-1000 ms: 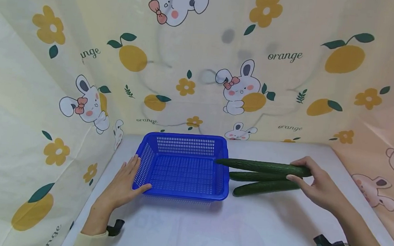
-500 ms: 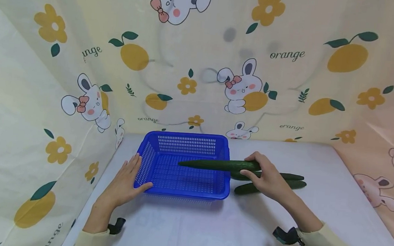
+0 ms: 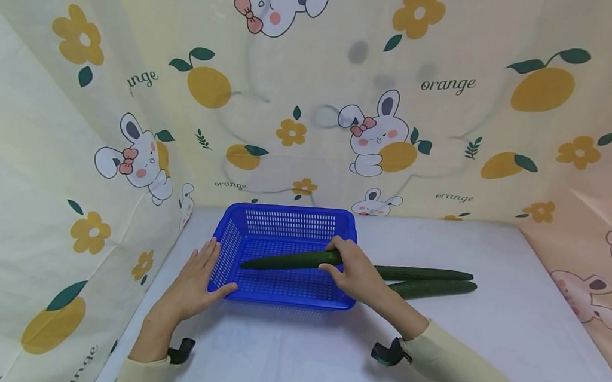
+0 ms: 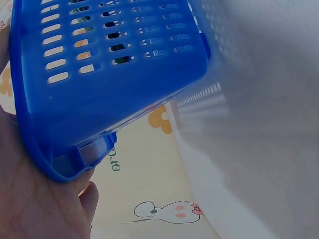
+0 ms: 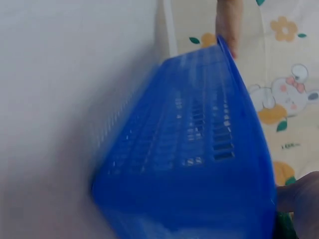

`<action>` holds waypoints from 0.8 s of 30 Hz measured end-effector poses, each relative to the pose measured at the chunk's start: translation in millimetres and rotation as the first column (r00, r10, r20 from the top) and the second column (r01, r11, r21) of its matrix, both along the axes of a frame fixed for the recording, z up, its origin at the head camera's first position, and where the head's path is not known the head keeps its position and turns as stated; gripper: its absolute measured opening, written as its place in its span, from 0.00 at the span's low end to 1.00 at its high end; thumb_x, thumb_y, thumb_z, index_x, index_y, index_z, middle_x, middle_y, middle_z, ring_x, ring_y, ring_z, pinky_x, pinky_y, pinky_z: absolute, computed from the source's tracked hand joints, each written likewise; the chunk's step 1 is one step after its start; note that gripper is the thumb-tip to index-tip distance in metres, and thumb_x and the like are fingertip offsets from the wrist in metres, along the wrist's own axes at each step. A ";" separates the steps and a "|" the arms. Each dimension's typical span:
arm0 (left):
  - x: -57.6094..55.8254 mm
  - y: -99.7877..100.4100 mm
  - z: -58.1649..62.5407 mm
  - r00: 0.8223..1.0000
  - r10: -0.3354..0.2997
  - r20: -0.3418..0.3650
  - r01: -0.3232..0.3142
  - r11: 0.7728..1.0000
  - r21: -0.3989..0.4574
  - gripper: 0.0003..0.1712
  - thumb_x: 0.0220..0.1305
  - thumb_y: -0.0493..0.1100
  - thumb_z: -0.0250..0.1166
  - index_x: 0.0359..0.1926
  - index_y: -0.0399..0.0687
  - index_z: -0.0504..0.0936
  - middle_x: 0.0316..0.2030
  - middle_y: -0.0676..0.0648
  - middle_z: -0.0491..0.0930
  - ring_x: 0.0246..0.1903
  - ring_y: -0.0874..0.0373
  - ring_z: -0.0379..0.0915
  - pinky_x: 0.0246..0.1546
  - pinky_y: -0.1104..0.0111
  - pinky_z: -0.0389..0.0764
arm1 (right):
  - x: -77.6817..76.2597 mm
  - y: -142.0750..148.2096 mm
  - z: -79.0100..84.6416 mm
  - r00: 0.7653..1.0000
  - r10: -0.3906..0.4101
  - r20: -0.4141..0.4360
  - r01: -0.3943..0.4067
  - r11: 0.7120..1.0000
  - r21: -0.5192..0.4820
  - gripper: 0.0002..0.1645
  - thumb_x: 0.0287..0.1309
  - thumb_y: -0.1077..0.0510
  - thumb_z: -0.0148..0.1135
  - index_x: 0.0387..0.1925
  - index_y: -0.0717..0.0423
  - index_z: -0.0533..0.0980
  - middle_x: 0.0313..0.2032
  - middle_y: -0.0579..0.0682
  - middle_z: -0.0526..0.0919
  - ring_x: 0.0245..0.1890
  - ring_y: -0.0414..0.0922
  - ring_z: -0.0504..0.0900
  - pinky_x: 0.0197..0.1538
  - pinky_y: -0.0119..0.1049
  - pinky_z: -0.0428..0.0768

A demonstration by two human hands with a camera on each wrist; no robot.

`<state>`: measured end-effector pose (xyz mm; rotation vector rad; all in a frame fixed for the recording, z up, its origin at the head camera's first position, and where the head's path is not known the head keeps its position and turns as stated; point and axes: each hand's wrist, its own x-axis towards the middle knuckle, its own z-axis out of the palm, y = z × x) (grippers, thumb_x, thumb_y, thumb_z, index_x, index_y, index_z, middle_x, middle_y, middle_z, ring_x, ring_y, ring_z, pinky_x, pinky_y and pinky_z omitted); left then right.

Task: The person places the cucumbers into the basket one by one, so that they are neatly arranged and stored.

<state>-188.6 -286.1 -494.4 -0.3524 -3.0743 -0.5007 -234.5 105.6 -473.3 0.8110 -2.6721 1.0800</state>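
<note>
My right hand (image 3: 356, 273) grips a dark green cucumber (image 3: 284, 260) by its right end, over the inside of the blue plastic basket (image 3: 281, 302). The cucumber slants slightly, its left tip lower over the mesh floor. At the basket's left side, my left hand (image 3: 191, 284) rests with straight fingers along the rim and the thumb over the front corner. The left wrist view shows that palm (image 4: 45, 194) against the basket's rim. In the right wrist view the basket wall (image 5: 189, 194) hides most of the cucumber; only a dark green bit (image 5: 285, 226) shows below the thumb.
Two more cucumbers lie on the white table (image 3: 293, 358) right of the basket, one behind (image 3: 429, 275) and one in front (image 3: 435, 289), partly hidden by my right hand and forearm. A patterned cloth (image 3: 292, 94) hangs behind and at both sides.
My right hand has carried the cucumber leftward from above the other two to over the basket, its left tip now lower. The left hand has stayed at the basket's left rim.
</note>
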 end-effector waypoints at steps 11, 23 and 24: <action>2.0 1.5 1.7 1.000 -0.006 0.003 0.006 1.000 0.029 0.65 0.70 0.70 0.66 0.86 0.36 0.44 0.87 0.37 0.39 0.86 0.39 0.35 0.85 0.43 0.39 | -9.3 -38.0 -8.8 0.998 -0.021 0.062 0.020 1.000 0.018 0.17 0.68 0.54 0.75 0.48 0.55 0.77 0.40 0.48 0.82 0.37 0.44 0.74 0.37 0.37 0.75; 1.3 0.9 1.3 1.000 -0.005 -0.004 0.005 1.000 0.012 0.65 0.70 0.71 0.65 0.86 0.36 0.43 0.87 0.37 0.39 0.85 0.38 0.36 0.84 0.40 0.42 | -12.5 -45.7 -13.0 0.990 -0.057 0.130 0.043 0.993 0.106 0.18 0.66 0.53 0.77 0.46 0.52 0.75 0.34 0.46 0.80 0.33 0.45 0.75 0.34 0.39 0.75; 1.2 0.8 1.4 1.000 -0.002 -0.003 0.002 1.000 0.011 0.65 0.70 0.71 0.65 0.86 0.36 0.43 0.87 0.37 0.39 0.85 0.38 0.35 0.84 0.40 0.42 | -12.5 -45.4 -13.2 0.990 -0.059 0.131 0.042 0.991 0.129 0.18 0.65 0.53 0.78 0.45 0.52 0.75 0.33 0.46 0.80 0.32 0.45 0.75 0.34 0.40 0.75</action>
